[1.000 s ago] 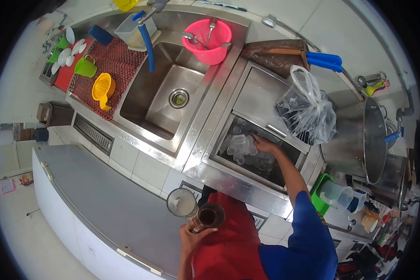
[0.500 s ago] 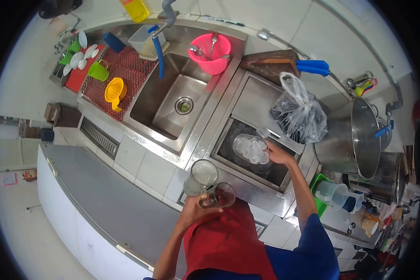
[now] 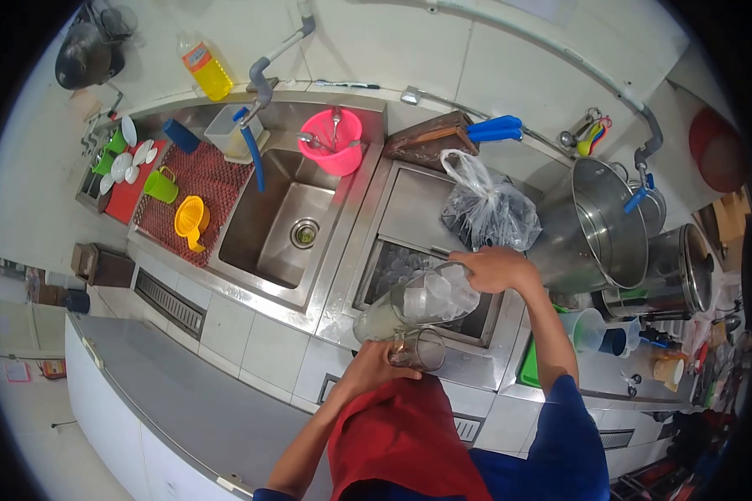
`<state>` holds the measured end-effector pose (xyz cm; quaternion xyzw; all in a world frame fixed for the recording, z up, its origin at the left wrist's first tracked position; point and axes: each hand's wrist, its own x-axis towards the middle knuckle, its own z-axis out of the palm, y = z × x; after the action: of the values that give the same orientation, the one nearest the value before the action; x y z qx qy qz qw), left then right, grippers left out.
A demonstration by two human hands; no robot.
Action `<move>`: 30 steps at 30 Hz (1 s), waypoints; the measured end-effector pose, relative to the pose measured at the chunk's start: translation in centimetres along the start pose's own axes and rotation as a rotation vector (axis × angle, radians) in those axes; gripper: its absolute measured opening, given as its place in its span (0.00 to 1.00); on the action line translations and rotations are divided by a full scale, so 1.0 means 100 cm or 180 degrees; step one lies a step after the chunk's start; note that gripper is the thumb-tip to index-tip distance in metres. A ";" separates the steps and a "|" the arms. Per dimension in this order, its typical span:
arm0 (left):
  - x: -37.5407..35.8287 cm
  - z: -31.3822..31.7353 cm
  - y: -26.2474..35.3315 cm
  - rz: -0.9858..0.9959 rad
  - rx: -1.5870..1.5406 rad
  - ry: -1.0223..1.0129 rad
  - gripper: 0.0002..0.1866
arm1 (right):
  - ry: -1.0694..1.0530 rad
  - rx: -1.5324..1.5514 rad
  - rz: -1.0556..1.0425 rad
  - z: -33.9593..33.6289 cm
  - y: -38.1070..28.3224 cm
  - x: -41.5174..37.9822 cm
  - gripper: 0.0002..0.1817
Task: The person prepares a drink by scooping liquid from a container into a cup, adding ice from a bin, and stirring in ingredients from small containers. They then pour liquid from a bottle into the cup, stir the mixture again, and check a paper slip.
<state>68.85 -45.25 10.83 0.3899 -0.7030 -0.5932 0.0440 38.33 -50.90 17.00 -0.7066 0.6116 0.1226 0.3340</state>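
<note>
My left hand (image 3: pixel 374 365) is wrapped round a small glass mug (image 3: pixel 419 349) near the front of the counter. A larger glass pitcher (image 3: pixel 378 321) with cloudy content stands out just beyond it, on the same side. Whether my left fingers also hold the pitcher is hidden. In my right hand (image 3: pixel 495 270) is a clear scoop heaped with ice (image 3: pixel 441 294). The scoop's front end overlaps the pitcher's mouth. Below and behind the scoop lies the open ice bin (image 3: pixel 393 265), with ice inside.
A steel sink (image 3: pixel 276 225) is at the left, with a pink bucket (image 3: pixel 342 160) of utensils behind it. A tied plastic bag (image 3: pixel 489 209) lies behind the bin. Large steel pots (image 3: pixel 585 234) stand to the right. A grey counter (image 3: pixel 167 384) is at lower left.
The ice-filled scoop has moved out of the bin toward the pitcher in my right hand. The mug has shifted slightly right, and the camera view has turned.
</note>
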 end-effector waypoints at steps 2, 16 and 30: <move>0.005 0.003 0.006 0.0067 -0.0136 -0.0010 0.23 | -0.0112 -0.0383 0.0552 -0.028 -0.025 -0.020 0.37; 0.036 0.018 0.000 0.0597 -0.0317 0.0261 0.21 | 0.1320 -0.0997 0.0634 -0.018 -0.044 -0.059 0.29; -0.041 0.016 -0.073 0.0128 -0.1059 0.1929 0.32 | 0.0545 0.0049 0.1378 0.229 0.046 0.102 0.29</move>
<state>74.44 -41.46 5.61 0.5219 -0.5592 -0.5559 0.3253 41.63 -44.77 -7.48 -0.5642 0.7760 0.1263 0.2522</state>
